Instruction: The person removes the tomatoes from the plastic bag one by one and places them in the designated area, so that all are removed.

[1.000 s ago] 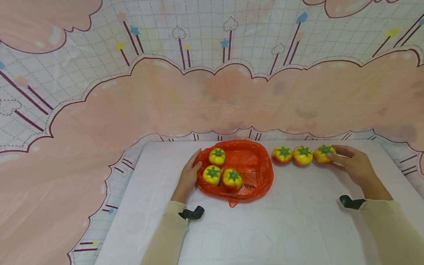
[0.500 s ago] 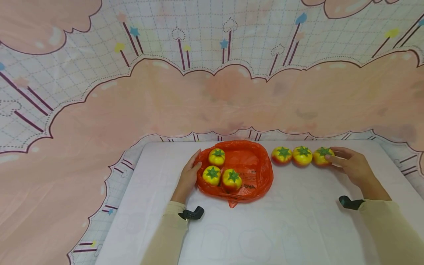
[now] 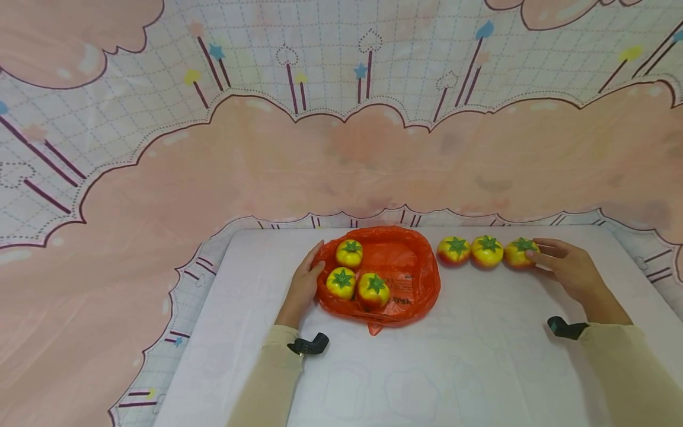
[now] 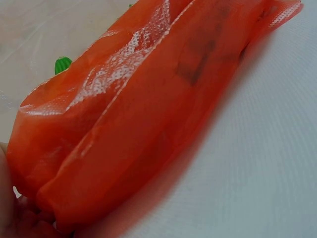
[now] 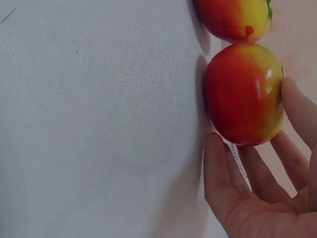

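Observation:
In the head view, my left hand (image 3: 303, 287) holds the left rim of a red plastic bag (image 3: 397, 255), its thumb over the edge. Inside the bag's left half sit three red-and-yellow tomatoes, one of them a tomato (image 3: 373, 290) at the front, all with green star-shaped tops. The left wrist view shows the crumpled bag wall (image 4: 133, 124) close up. My right hand (image 3: 573, 267) grips the rightmost tomato (image 5: 242, 96) of a row of three, thumb on its upper side and fingers round its outer side. That tomato rests on the table, against or very near the middle tomato (image 3: 487, 252).
A white-covered table (image 3: 427, 362) carries everything. The leftmost tomato (image 3: 453, 251) of the row stands just right of the bag. Behind the table's far edge hangs a printed cloth backdrop (image 3: 341, 160). Each wrist wears a black camera mount, such as the right mount (image 3: 567, 327).
The rightmost tomato has shifted slightly left and settled level with its row, my right hand moving with it. My left hand and the bag look unchanged.

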Motion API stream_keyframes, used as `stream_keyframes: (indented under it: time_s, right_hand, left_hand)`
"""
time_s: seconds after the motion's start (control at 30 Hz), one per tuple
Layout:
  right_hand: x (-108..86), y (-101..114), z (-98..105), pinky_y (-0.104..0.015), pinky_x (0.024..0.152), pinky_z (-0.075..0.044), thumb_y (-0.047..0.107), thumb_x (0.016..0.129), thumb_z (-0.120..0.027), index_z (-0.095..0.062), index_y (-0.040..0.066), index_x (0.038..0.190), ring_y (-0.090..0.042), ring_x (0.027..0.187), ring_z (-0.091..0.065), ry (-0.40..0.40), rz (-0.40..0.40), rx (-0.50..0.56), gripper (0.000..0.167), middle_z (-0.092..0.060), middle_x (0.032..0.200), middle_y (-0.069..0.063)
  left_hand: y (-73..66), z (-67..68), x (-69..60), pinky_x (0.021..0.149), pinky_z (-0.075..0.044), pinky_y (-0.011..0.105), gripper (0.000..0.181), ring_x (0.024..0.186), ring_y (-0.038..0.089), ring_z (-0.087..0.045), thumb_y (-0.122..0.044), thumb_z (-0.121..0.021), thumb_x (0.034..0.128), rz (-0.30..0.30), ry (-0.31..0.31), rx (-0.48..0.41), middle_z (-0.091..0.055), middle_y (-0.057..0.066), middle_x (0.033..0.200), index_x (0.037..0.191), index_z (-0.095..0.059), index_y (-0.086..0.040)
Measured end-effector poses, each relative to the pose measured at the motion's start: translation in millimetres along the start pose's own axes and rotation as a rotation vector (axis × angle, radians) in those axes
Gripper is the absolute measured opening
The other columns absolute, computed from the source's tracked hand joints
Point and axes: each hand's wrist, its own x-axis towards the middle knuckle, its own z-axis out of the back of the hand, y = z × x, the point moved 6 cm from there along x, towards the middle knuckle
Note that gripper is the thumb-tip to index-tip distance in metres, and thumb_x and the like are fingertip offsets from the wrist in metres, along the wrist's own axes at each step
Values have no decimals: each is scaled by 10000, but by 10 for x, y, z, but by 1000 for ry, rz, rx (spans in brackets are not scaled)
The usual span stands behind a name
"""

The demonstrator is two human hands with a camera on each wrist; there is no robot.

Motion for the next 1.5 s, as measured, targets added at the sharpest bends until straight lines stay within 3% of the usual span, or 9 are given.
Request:
stream_keyframes:
  time_s: [0.27, 0.4, 0.5, 0.8, 0.9, 1.0, 1.1, 1.5]
  right_hand:
    - [-15, 12, 26, -576, 1128, -350, 669, 899, -622, -211, 57, 1616, -515, 1483, -268, -7, 13, -25, 1028, -182, 1667, -282]
    - [-27, 59, 46, -318, 977, -568, 611, 942, -613, -231, 57, 1614, -503, 1465, -312, -22, 44, -32, 950, -237, 1648, -288]
    - [-42, 107, 64, -136, 774, -582, 580, 964, -603, -247, 67, 1613, -497, 1451, -343, -33, 60, -48, 901, -268, 1637, -288]
    - [-74, 223, 126, -160, 799, -589, 641, 937, -593, -274, 67, 1607, -474, 1427, -396, -62, 70, -102, 938, -298, 1630, -273]
    - [-91, 259, 154, -304, 928, -575, 667, 923, -590, -277, 70, 1606, -482, 1420, -404, -80, 77, -117, 960, -300, 1630, -270]
    - [-101, 290, 187, -535, 1075, -470, 705, 901, -586, -281, 79, 1606, -502, 1426, -382, -97, 77, -138, 991, -297, 1633, -266]
    - [-106, 330, 210, -693, 1101, -373, 701, 905, -586, -290, 89, 1604, -517, 1432, -359, -108, 82, -142, 975, -298, 1633, -264]
    - [-189, 595, 117, -745, 1102, -341, 686, 907, -600, -354, 105, 1580, -519, 1435, -330, -127, 132, -134, 923, -339, 1609, -265]
  left_hand:
    - [2, -6, 0, 1269, -238, 512, 487, 1574, 182, -229, -325, -471, 1079, 9, 4, 5, -343, -136, 1644, 1539, -392, -468]
    - [11, -3, 8, 1270, -237, 513, 485, 1573, 179, -230, -326, -475, 1078, 13, 5, 6, -344, -142, 1642, 1529, -396, -485]
    - [8, -3, 5, 1270, -235, 517, 486, 1575, 186, -227, -314, -474, 1079, 9, 5, 3, -342, -134, 1645, 1529, -398, -482]
    - [17, -9, 16, 1264, -250, 519, 493, 1574, 184, -229, -323, -466, 1080, 9, 6, -2, -337, -135, 1649, 1549, -386, -453]
    - [20, -8, 19, 1266, -242, 521, 496, 1576, 188, -226, -318, -467, 1081, 5, 6, 0, -337, -131, 1649, 1553, -383, -445]
    - [23, -6, 22, 1274, -223, 518, 499, 1578, 184, -219, -312, -467, 1081, -2, 6, -1, -337, -135, 1648, 1556, -381, -440]
    - [8, -5, 16, 1281, -205, 518, 497, 1579, 184, -214, -307, -464, 1082, -10, 5, -4, -339, -133, 1647, 1555, -382, -438]
    - [7, -7, 9, 1274, -220, 525, 482, 1578, 188, -218, -320, -467, 1082, 6, 5, -5, -330, -132, 1651, 1529, -393, -484]
